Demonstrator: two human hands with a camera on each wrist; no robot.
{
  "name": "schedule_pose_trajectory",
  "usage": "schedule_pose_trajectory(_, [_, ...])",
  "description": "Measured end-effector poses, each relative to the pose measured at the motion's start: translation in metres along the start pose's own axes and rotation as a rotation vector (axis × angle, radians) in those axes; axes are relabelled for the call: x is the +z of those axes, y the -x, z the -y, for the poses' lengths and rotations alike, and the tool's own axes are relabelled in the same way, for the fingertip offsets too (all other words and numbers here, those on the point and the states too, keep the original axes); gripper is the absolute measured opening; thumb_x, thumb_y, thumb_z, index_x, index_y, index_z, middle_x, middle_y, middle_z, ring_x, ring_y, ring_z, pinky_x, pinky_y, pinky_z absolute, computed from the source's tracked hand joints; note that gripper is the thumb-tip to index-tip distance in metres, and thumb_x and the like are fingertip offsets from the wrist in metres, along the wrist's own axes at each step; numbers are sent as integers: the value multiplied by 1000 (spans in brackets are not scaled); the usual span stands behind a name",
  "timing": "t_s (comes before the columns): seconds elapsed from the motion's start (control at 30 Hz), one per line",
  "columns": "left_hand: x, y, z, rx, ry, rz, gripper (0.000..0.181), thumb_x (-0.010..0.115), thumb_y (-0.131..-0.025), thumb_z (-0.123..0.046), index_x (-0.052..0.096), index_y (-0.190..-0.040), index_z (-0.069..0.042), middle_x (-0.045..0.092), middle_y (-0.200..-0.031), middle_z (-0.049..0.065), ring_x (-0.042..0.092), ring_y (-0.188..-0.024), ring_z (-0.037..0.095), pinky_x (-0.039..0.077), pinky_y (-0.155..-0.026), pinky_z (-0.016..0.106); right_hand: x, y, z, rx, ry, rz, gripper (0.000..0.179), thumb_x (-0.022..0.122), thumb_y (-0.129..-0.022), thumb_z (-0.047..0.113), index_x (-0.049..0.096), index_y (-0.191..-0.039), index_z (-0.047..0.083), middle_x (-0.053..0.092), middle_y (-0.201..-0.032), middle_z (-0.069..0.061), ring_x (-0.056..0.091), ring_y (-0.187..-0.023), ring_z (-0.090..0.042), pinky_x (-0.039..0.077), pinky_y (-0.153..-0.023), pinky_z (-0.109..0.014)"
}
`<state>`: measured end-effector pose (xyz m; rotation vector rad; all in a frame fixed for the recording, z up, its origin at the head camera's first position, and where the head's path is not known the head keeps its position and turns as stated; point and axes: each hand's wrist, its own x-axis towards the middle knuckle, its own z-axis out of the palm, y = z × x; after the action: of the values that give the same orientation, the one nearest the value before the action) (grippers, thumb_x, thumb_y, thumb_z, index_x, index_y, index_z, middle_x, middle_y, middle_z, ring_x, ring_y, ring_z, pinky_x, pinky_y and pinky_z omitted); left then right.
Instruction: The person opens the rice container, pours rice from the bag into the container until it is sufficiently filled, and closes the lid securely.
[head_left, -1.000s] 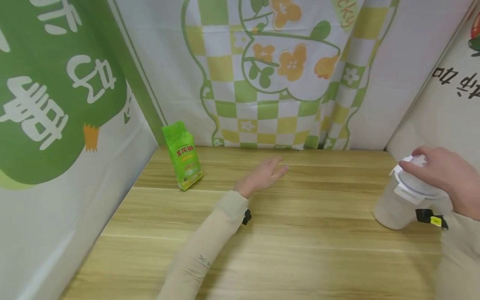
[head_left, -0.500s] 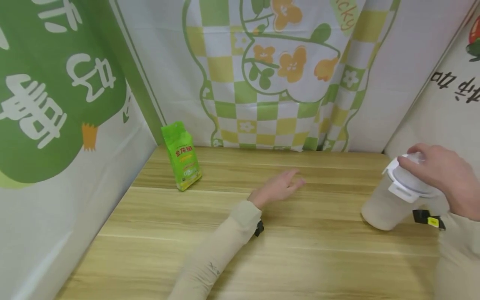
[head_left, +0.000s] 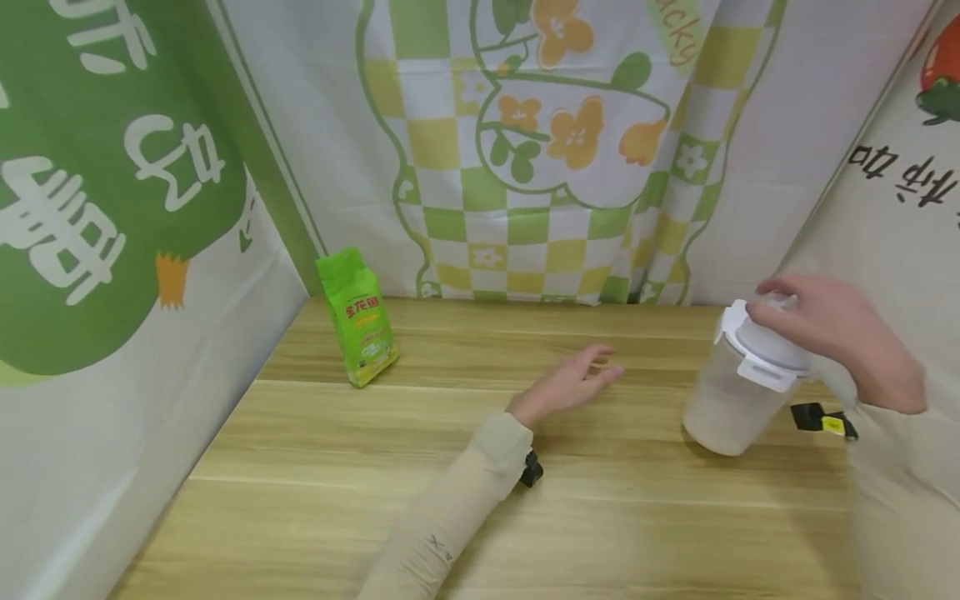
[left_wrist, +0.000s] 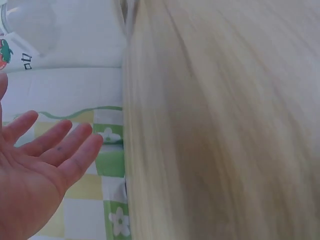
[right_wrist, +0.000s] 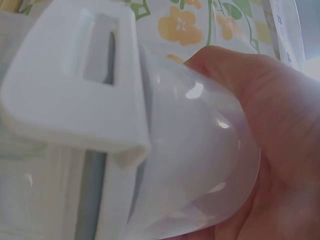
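Note:
On the right of the head view stands a translucent plastic storage jar (head_left: 723, 404) with a white clip-on lid (head_left: 768, 348). My right hand (head_left: 836, 329) grips the domed top of that lid from above. Close up in the right wrist view, a white locking clip (right_wrist: 70, 75) juts from the lid's rim, and my thumb and fingers curl round the dome (right_wrist: 192, 145). My left hand (head_left: 568, 383) is above the wooden table, left of the jar, its fingers spread and loosely bent. The left wrist view shows its bare palm (left_wrist: 30, 185).
A green bag (head_left: 360, 321) with yellow at its base stands upright at the table's back left. Printed cloth (head_left: 525, 225) hangs along the back edge of the table (head_left: 300, 492), with more cloth walls at left and right.
My right hand has moved left across the table together with the jar. My left hand has shifted right and a little nearer to me, towards the jar.

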<state>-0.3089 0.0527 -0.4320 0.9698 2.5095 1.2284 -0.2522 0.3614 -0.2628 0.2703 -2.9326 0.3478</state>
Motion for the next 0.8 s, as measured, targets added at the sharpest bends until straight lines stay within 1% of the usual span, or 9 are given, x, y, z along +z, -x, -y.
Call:
schedule_pose_trajectory(0.07, [2,-2,-1,14,38,-9,64,37,-100,-58,36,-149,-18,48,-150,10,53,-131,24,46,-107,33,0,-4,6,-15,-1,10,48,53,-96,42,60,-123,3,59,-124,-30,54,-112,-46,44,-87,-61])
schedule_pose_trajectory(0.13, [2,-3,-3,27,78,-18,64,40,-100,-57,35,-150,-16,46,-150,11,52,-132,27,46,-108,34,0,-8,12,-24,-5,20,47,53,-96,43,61,-123,6,60,-124,-28,56,-111,-43,45,-85,-58])
schedule_pose_trajectory(0.23, [2,-5,-7,36,137,-40,64,44,-100,-55,35,-150,-16,45,-151,10,51,-133,30,46,-108,35,1,-11,21,-47,-24,7,43,55,-94,42,63,-122,10,63,-123,-23,59,-109,-40,47,-83,-52])
schedule_pose_trajectory(0.33, [3,-9,-10,30,176,-70,61,45,-100,-54,37,-148,-18,48,-149,8,52,-131,27,46,-106,34,4,-15,31,-79,-72,-5,39,57,-93,37,65,-120,10,65,-121,-21,60,-108,-39,46,-83,-50])
schedule_pose_trajectory(0.43, [5,-12,-12,23,192,-106,55,45,-101,-51,40,-146,-21,52,-145,7,55,-128,22,47,-104,32,7,-19,42,-123,-111,-7,37,59,-93,34,66,-118,7,65,-120,-22,59,-108,-39,46,-85,-52])
schedule_pose_trajectory(0.5, [6,-14,-13,14,199,-127,52,44,-102,-50,42,-145,-22,54,-143,6,56,-127,21,48,-103,31,9,-22,50,-145,-124,-3,36,59,-93,32,67,-116,6,66,-118,-21,60,-107,-38,46,-85,-52])
schedule_pose_trajectory(0.57, [6,-16,-14,4,224,-143,50,44,-102,-48,42,-144,-22,54,-142,6,56,-127,22,48,-103,31,11,-25,57,-161,-135,-4,36,60,-92,32,67,-116,6,67,-117,-20,60,-106,-36,46,-85,-51])
schedule_pose_trajectory(0.63, [5,-17,-16,-1,261,-163,49,44,-103,-46,42,-144,-21,54,-142,7,55,-128,24,48,-103,32,12,-27,64,-171,-149,-6,35,61,-91,31,68,-115,6,67,-117,-19,60,-106,-35,46,-85,-50])
schedule_pose_trajectory(0.8, [-2,-24,-17,16,366,-227,45,41,-105,-39,42,-143,-13,54,-140,12,54,-127,28,48,-103,33,14,-34,79,-214,-142,-13,34,63,-89,30,68,-115,7,68,-117,-17,60,-110,-35,47,-90,-52])
